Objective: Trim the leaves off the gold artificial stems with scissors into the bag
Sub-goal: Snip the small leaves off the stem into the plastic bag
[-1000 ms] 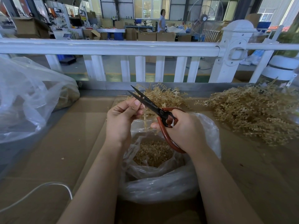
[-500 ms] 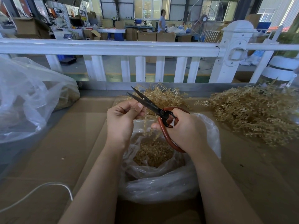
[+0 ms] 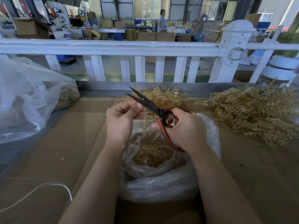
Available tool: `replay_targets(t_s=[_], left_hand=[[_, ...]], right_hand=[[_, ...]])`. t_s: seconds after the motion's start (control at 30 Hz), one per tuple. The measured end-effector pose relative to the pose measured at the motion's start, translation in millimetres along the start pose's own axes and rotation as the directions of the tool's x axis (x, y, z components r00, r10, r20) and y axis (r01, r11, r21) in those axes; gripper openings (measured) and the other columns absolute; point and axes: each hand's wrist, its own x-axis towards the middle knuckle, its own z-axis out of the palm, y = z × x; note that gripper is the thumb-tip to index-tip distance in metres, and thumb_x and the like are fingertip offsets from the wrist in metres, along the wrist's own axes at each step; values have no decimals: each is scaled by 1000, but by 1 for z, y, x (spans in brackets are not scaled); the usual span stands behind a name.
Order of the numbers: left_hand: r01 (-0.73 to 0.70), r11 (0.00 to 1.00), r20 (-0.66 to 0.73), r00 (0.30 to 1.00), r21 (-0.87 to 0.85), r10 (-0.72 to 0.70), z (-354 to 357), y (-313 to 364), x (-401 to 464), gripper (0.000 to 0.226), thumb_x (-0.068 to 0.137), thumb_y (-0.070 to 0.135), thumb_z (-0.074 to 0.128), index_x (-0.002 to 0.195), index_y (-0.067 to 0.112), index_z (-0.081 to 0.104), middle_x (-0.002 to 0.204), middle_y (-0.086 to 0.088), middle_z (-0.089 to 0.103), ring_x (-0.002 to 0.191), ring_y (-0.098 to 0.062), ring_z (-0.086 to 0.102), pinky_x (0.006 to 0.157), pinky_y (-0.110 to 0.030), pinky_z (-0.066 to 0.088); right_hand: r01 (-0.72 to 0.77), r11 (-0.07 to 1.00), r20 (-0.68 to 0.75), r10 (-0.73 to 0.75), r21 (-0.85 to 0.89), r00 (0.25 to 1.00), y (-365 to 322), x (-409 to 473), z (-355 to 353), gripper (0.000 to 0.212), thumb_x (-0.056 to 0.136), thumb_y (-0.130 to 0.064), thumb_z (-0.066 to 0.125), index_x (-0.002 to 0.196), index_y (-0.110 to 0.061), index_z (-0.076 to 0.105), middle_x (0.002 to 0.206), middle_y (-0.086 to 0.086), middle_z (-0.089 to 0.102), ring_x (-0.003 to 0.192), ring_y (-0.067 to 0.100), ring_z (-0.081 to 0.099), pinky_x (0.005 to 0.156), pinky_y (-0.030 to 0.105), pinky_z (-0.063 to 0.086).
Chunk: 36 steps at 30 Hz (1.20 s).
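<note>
**Q:** How's that thin gold plastic stem (image 3: 144,125) going to behave, and where should you hold it?

**A:** Looks feather-light and springy to me, so I'd guess it bends away from the blades if you hold it far from the cut. Your left hand (image 3: 121,120) has it pinched up top between thumb and fingertips, which seems right: pinch the bare end and let the leafy part dangle. It hangs straight down over the mouth of the clear crinkly plastic bag (image 3: 161,183), so the bits should drop in. The leaves are tiny, set in rows along the stem, matte pale gold.

**Q:** And the cutting side?

**A:** Your right hand (image 3: 184,133) is curled through the loops of the black-bladed scissors with red-brown handles (image 3: 155,109). The blades are slightly parted, tips pointing up and away just past your left thumb, not on the stem yet as far as I can tell.

**Q:** What's around?

**A:** The bag already holds a heap of gold trimmings (image 3: 152,155). A big pile of untrimmed gold stems (image 3: 252,110) sits on the cardboard-covered counter (image 3: 77,143) to your right, and a smaller bunch (image 3: 163,97) lies behind the scissors.
</note>
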Motion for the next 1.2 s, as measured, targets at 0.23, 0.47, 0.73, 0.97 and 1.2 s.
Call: replay_targets(t_s=[0.23,0.47,0.73,0.97,1.2], left_hand=[[33,999,-12,999,-31,-34,1,-2,1,18,91,-2,62,76,4,69,63,-1,64,63,-15,56,68,-26,49],[20,999,6,1000,-39,-20,1,-2,1,20,93,-2,59,77,5,68,68,-9,62,67,-21,55,70,-31,48],[263,897,113,965,-355,-238,2,-1,1,12,95,9,52,90,12,63,83,-4,69,76,-18,68,68,-31,57],[365,744,193,930,-559,-312,-3,2,5,24,105,16,36,93,18,57,87,-3,73,87,-18,73,72,-33,60],[387,680,227,921,-623,-316,-4,4,6,24,104,17,34,95,19,57,88,-2,73,87,-15,73,76,-31,61]], right_hand=[[19,1000,7,-19,6,1000,-2,0,-1,44,68,-87,55,76,-44,47,65,-31,45,60,-13,45,53,9,31],[30,999,14,-30,24,999,0,0,0,44,68,-86,55,73,-43,44,70,-28,50,62,-12,47,57,11,38],[-89,960,15,89,265,996,-1,-1,2,60,64,-88,59,71,-28,60,63,-12,65,60,4,63,57,24,53],[-238,833,49,247,500,968,-4,3,-4,45,71,-69,73,64,-25,63,57,-13,63,56,2,60,53,12,41],[-337,728,157,306,597,939,-5,6,-7,36,85,-40,77,61,-17,63,50,-6,59,50,5,55,54,14,46]])
